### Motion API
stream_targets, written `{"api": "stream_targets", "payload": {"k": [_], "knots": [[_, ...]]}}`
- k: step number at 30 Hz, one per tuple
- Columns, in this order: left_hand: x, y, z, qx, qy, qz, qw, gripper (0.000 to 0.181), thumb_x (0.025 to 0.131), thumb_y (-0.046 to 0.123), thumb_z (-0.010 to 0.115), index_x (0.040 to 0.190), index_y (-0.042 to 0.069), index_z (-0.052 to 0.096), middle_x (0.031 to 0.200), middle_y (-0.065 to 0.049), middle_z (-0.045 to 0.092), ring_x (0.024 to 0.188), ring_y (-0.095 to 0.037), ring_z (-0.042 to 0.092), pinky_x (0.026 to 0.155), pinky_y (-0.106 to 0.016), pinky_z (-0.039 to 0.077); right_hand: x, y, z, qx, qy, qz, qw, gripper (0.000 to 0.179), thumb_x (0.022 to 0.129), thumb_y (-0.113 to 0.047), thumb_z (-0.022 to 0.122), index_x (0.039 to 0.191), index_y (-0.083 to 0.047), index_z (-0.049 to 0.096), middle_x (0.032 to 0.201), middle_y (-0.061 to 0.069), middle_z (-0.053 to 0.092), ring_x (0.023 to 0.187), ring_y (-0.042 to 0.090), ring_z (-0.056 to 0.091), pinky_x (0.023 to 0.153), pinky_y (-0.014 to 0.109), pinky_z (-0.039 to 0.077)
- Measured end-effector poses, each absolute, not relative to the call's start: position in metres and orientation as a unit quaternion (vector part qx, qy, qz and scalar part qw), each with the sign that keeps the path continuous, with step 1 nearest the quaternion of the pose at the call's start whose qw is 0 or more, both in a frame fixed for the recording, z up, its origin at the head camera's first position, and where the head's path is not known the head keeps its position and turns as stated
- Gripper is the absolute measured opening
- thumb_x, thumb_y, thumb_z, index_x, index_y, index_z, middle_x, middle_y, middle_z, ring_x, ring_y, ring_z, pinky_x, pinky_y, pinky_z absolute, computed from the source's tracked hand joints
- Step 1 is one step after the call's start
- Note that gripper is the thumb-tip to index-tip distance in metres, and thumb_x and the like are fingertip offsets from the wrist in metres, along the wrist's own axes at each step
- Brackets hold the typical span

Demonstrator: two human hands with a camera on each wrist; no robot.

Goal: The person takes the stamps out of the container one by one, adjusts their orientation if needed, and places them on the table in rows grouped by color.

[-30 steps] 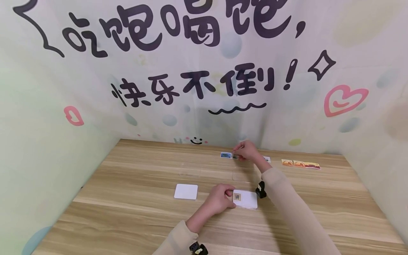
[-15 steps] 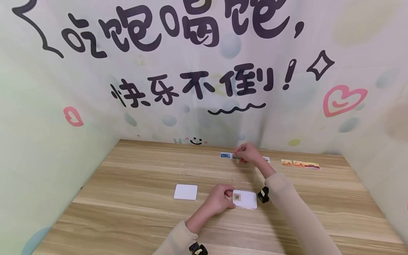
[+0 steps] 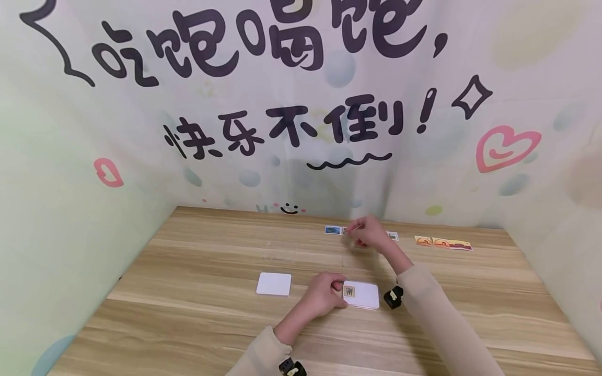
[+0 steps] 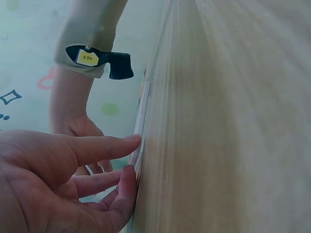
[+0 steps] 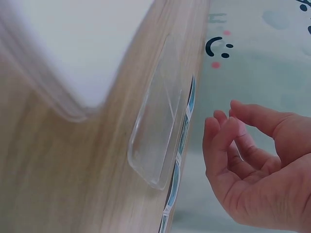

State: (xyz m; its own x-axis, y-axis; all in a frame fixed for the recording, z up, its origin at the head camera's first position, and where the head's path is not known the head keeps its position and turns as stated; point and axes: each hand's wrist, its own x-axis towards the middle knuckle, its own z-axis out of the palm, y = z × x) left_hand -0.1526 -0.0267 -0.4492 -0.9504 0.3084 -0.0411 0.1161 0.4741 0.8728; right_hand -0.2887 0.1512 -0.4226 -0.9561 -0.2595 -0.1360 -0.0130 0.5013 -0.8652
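My left hand [image 3: 323, 293] holds the left end of a white card stack [image 3: 369, 295] between thumb and fingers. A small stamp-like picture [image 3: 349, 291] lies on its left part. In the left wrist view the thumb and fingers of the left hand [image 4: 53, 179] meet the thin edge of the cards [image 4: 140, 114]. Over the back row of stamps, my right hand [image 3: 370, 234] hovers with bent fingers, covering part of the row. In the right wrist view the thumb and fingertips of the right hand [image 5: 262, 165] are close together; I cannot tell whether they pinch a stamp.
A second white card [image 3: 274, 283] lies to the left. Two clear plastic pieces, one on the right [image 3: 361, 258] and one on the left [image 3: 280, 253], lie behind the cards. Orange and yellow stamps [image 3: 442, 243] lie at back right, near the printed back wall [image 3: 235, 193].
The right hand has come slightly back from the row of stamps, down and to the right, and its forearm has drawn back. The left hand and the white cards have stayed in place.
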Motion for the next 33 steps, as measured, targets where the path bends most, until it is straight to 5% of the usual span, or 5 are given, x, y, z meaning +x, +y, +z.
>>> {"api": "stream_targets", "payload": {"k": [33], "knots": [[-0.153, -0.025, -0.451, 0.112, 0.861, 0.486, 0.102, 0.047, 0.075, -0.012, 0.086, 0.120, -0.011, 0.071, 0.086, -0.005, 0.057, 0.073, -0.012, 0.049, 0.065, -0.022, 0.042, -0.238, 0.155, -0.418, -0.081, 0.866, -0.482, 0.109, 0.014, 0.100, -0.004, 0.068, 0.108, 0.007, 0.072, 0.092, 0.018, 0.069, 0.065, 0.016, 0.060, 0.059, 0.028, 0.053]]}}
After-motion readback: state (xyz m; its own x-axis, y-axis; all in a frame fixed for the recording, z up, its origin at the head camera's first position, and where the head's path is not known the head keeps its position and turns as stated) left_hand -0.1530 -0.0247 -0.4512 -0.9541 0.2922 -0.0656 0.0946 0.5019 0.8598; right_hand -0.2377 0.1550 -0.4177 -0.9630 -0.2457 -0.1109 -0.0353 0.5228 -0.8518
